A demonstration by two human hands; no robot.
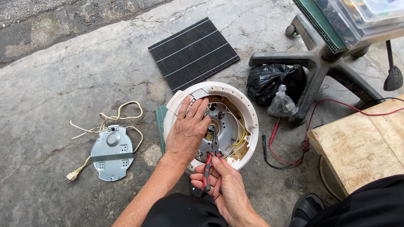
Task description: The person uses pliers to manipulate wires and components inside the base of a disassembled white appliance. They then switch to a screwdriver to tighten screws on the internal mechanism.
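A cracked concrete floor [84,67] fills the frame. Upper centre lies a dark ribbed panel [193,54], with a chair base [320,63] at upper right and a wooden board [357,147] at right. In the middle sits an upturned white round cooker body [248,109], its wiring exposed. The left hand [187,132] rests flat on it, fingers together. The right hand [225,191], lower centre, is wrapped around red-handled pliers [211,162] whose nose reaches into the cooker body. A metal base plate [112,153] with a cord [122,113] lies at left.
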